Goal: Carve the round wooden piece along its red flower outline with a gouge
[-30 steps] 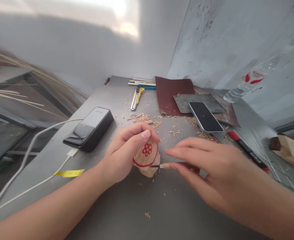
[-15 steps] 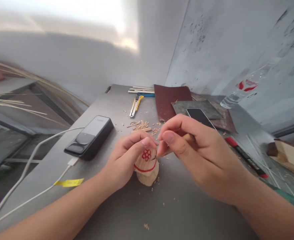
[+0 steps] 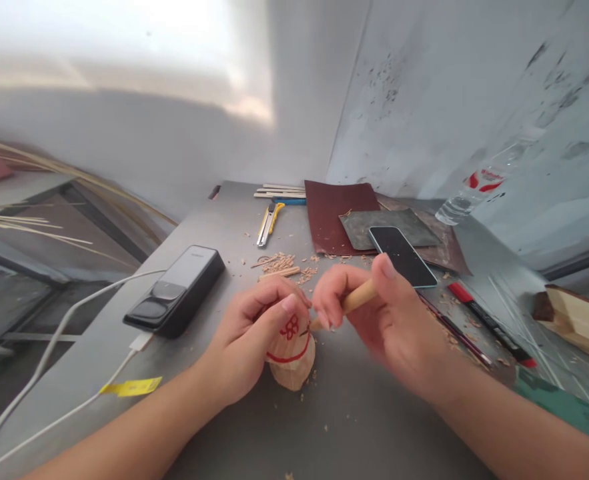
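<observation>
Red-marked wood piece [image 3: 294,375]: was grasped in the fingers of the left hand [image 3: 247,340], above the near table [image 3: 239,433]. Tool [image 3: 359,297], wooden-handled: was gripped by the right hand's [image 3: 394,327] fingers, tip at the marked face. Shavings [image 3: 278,263]: lay beyond the left hand.

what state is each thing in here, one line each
wood piece: red-marked, in left hand
carving tool: in right hand, tip at the wood
phone: screen dark
marker: capped
black device: cable plugged in
utility knife: lying flat
bottle: labelled, cap unclear
shavings: scattered
</observation>
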Tool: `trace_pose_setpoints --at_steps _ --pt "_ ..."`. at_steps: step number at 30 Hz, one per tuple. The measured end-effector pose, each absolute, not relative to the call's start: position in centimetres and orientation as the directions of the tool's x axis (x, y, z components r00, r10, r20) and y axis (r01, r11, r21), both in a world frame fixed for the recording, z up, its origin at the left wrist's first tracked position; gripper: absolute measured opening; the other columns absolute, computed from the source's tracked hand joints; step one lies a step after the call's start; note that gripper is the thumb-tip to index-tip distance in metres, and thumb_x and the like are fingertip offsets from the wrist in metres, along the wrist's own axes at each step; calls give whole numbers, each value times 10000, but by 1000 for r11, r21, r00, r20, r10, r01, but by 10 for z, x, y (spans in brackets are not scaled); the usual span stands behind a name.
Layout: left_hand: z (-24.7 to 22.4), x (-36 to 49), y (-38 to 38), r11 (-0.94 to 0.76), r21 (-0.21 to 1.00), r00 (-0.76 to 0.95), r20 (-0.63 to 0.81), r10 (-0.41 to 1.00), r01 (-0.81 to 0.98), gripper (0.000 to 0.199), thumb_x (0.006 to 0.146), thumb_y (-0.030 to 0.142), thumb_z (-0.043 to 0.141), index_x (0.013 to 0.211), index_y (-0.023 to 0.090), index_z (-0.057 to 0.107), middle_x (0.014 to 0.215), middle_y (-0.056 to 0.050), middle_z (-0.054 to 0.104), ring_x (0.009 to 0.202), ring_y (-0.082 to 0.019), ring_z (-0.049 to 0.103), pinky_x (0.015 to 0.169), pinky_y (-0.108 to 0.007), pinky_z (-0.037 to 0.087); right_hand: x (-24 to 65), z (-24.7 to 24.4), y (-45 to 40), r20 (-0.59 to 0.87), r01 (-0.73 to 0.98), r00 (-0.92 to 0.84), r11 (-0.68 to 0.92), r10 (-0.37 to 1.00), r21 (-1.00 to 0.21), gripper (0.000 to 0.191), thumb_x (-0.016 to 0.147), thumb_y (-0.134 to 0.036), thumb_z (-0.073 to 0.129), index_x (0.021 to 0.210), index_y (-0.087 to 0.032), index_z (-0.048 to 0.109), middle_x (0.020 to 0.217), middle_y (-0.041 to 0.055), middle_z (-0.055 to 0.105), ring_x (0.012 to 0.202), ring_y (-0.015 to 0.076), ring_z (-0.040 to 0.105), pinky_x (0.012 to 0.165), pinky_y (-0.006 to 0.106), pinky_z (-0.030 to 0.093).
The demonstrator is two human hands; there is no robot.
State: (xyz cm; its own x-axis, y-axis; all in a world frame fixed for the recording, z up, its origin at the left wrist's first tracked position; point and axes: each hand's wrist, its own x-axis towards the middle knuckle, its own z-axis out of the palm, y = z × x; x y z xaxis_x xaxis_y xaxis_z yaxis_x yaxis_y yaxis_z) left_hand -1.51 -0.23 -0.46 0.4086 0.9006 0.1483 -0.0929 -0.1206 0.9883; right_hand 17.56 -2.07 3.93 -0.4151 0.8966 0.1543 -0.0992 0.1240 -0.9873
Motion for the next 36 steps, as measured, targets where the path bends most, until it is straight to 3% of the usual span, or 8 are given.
trace_pose_setpoints --at_steps 4,8,12,17,24,30,33,36 --pt "-7 -16 -3 -167 983 418 186 889 -82 352 1002 345 542 716 177 659 810 -54 624 822 -199 571 809 -322 432 167 32 -20 149 -262 -465 25 873 -965 631 999 -741 261 687 -228 453 762 37 547 814 210 522 875 381 423" --pt "-10 -16 -3 -201 975 420 223 880 -95 334 1014 310 524 728 182 642 834 -41 621 840 -187 583 833 -320 438 162 31 -22 109 -424 -511 -140 852 -895 655 993 -756 230 671 -224 436 593 -28 397 579 158 412 662 335 374" --pt "-13 -17 -4 -215 972 426 235 874 -95 314 1024 313 517 769 201 662 881 -36 643 914 -193 608 879 -319 444 163 31 -23 67 -502 -507 -232 859 -833 654 976 -757 310 603 -222 354 545 -58 258 499 125 241 531 300 235" --pt "-12 -18 -4 -234 971 436 232 869 -49 330 1034 323 496 791 207 687 891 -41 661 960 -203 620 913 -333 448 166 30 -22 32 -529 -517 -290 855 -798 654 984 -710 350 563 -212 296 501 -58 227 464 114 202 494 302 182" --pt "-5 -21 4 -204 978 408 170 897 40 211 982 368 588 897 200 683 995 -64 687 992 -231 628 913 -375 473 164 21 -22 41 -481 -528 -259 848 -838 593 970 -578 545 571 -215 299 501 -80 239 454 89 208 482 283 173" --pt "-1 -24 13 83 995 300 -65 952 -47 243 865 433 746 912 204 679 1020 -59 752 967 -223 684 867 -347 537 163 16 -22 91 -417 -508 -152 857 -896 565 996 -451 588 568 -205 312 499 -87 270 451 68 224 465 272 186" --pt "-5 -24 17 112 984 323 -151 934 137 318 820 452 779 972 187 692 980 -72 758 904 -227 695 818 -346 542 163 16 -22 80 -442 -501 -175 862 -880 597 1007 -478 561 559 -205 277 482 -91 239 426 58 203 444 260 182" --pt "-11 -24 18 30 966 349 -122 929 257 303 848 455 719 975 181 701 903 -61 742 856 -226 683 783 -350 543 159 24 -22 72 -433 -463 -154 884 -888 606 993 -482 588 552 -200 283 475 -89 243 417 53 201 429 251 173"
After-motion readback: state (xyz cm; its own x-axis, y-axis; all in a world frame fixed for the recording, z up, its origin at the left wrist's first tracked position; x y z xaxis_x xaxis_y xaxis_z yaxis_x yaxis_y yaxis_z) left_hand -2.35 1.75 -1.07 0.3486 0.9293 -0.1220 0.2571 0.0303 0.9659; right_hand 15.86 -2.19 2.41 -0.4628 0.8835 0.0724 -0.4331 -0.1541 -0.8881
